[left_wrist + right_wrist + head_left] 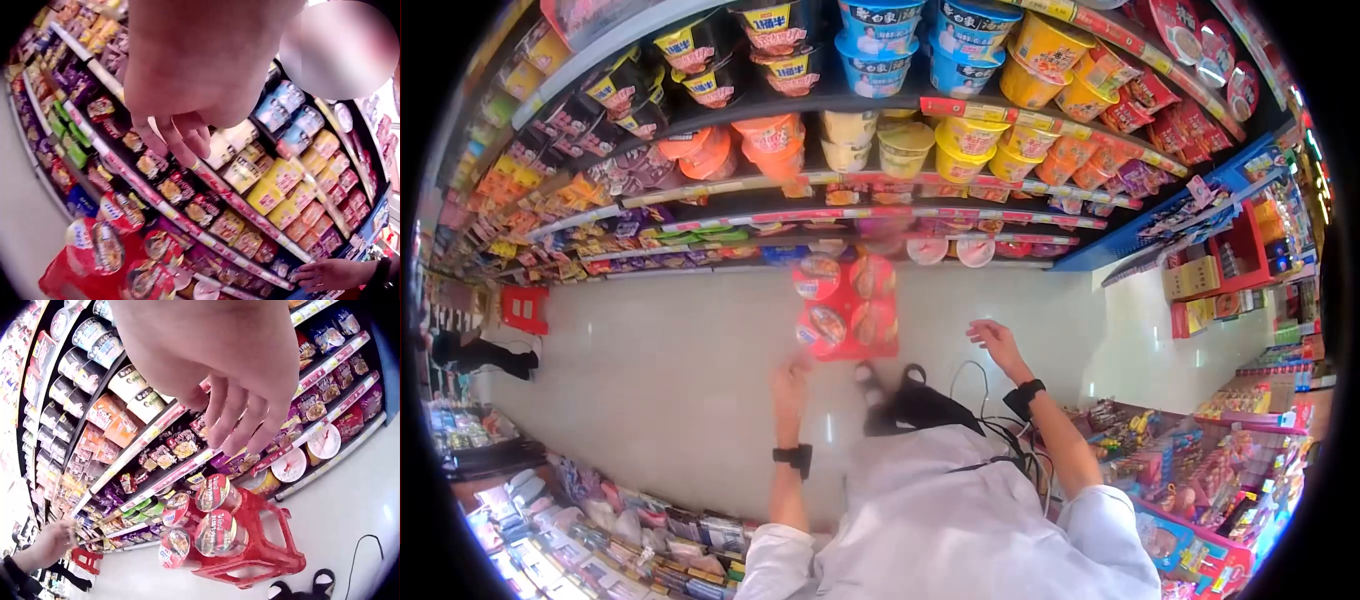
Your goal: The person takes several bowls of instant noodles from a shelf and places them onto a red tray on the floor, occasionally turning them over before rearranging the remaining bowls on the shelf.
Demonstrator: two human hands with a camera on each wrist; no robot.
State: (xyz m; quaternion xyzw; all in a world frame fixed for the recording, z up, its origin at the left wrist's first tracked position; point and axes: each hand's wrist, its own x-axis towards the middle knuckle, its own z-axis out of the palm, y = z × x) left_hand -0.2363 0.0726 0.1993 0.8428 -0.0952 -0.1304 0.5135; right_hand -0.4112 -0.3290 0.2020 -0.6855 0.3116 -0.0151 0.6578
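Observation:
Both hands are bare and hold nothing. My left hand (790, 385) hangs near the front left corner of a red plastic stool (255, 534), blurred in the head view. In the left wrist view its fingers (180, 147) droop, loosely bent. To the right of the stool, apart from it, is my right hand (997, 348), its fingers (232, 422) relaxed and slightly bent. Several red instant noodle bowls (222, 534) with printed lids stand grouped on the stool seat.
Shelves of noodle bowls and packets (878, 60) rise beyond the stool. Two pale-lidded bowls (289, 465) sit on the bottom shelf. A second red stool (524, 309) and a person's dark-clothed leg (495, 355) are at far left. Cables (1010, 430) hang by my waist.

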